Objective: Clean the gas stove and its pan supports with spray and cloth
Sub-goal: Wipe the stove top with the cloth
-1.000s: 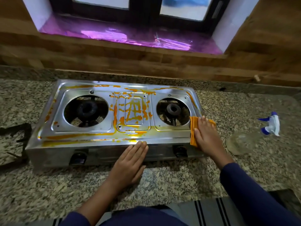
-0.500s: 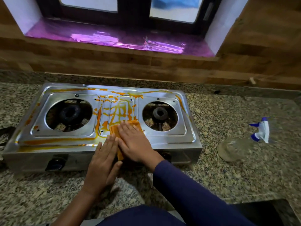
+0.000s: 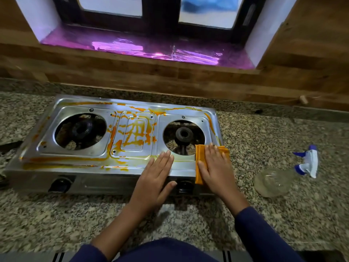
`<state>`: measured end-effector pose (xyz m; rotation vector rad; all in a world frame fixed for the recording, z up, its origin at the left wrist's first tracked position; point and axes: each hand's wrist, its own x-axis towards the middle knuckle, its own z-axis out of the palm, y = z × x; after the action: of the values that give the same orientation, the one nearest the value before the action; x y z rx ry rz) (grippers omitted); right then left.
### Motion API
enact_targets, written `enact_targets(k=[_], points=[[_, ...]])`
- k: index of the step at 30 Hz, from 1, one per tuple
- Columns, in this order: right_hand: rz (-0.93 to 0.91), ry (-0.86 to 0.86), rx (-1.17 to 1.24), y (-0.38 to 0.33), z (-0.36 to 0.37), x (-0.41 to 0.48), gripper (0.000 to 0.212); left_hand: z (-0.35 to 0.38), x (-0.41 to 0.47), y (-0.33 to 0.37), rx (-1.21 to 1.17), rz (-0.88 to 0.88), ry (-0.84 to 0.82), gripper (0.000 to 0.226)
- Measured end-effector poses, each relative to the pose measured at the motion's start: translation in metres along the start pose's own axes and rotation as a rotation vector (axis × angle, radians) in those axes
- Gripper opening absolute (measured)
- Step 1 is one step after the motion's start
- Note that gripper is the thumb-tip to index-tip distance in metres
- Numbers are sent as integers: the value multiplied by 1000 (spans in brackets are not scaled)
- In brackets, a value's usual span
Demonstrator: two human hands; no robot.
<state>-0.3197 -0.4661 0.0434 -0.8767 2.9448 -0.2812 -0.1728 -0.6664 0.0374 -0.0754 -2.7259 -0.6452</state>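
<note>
A two-burner steel gas stove sits on the granite counter, its top streaked with orange stains, thickest on the centre panel and along the front edge. No pan supports are on its burners. My right hand presses a folded orange cloth flat on the stove's front right corner. My left hand lies flat, fingers together, on the stove's front edge beside the right burner opening. A clear spray bottle with a blue and white trigger head lies on its side on the counter, to the right.
A dark object, possibly a pan support, shows at the left edge of the counter. A wooden backsplash and a window sill lined with purple foil rise behind the stove. Bare granite counter stretches in front.
My right hand has slid the cloth from the stove's centre front back to its front right corner. My left hand stays braced on the front edge. The camera view has shifted.
</note>
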Motion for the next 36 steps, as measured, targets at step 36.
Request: enact_targets(k=[36], points=[[126,6,66,4,-7,-2,73,27,50,-15,246,-404,-78,72]])
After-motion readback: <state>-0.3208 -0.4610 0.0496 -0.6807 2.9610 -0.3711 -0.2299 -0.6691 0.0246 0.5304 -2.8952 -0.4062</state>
